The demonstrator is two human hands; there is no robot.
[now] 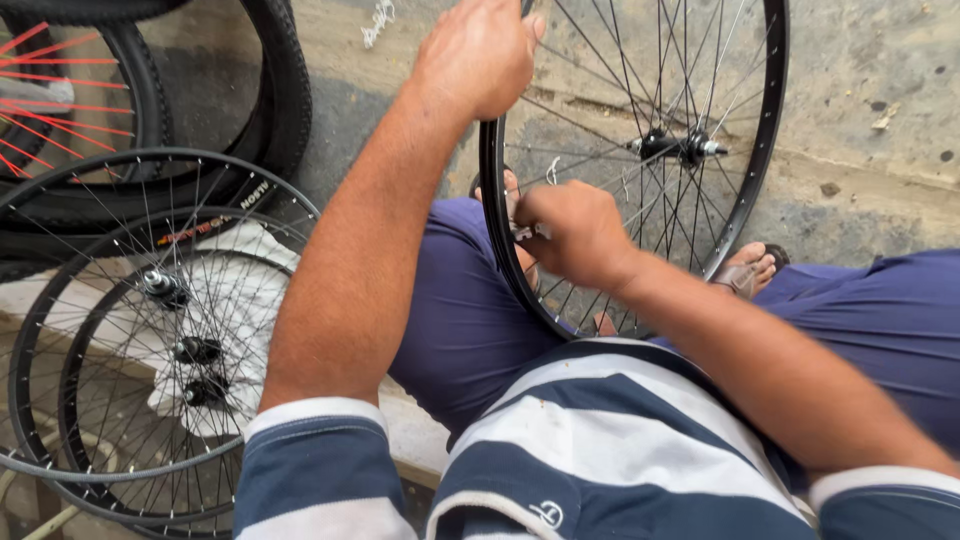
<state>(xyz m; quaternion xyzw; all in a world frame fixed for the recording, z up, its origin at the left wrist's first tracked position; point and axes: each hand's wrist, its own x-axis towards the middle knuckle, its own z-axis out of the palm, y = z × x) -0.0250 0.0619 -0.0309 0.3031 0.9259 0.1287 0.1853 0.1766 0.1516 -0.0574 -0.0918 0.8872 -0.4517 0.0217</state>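
A black spoked bicycle wheel point(770, 120) stands upright between my knees, its hub point(675, 147) at centre right. My left hand point(480, 55) grips the top of the rim at the upper edge of the view. My right hand point(570, 232) is closed on a small metal tool point(528, 232) pressed against the inner side of the rim at its left. My legs in dark blue trousers point(470, 320) flank the wheel, and a sandalled foot point(752, 268) shows behind the spokes.
Several bare black spoked wheels point(30, 340) lean stacked at the left over a white cloth point(235, 300). Black tyres point(285, 100) and a wheel with red spokes point(50, 60) lie at the upper left. The concrete ground point(870, 110) is stained.
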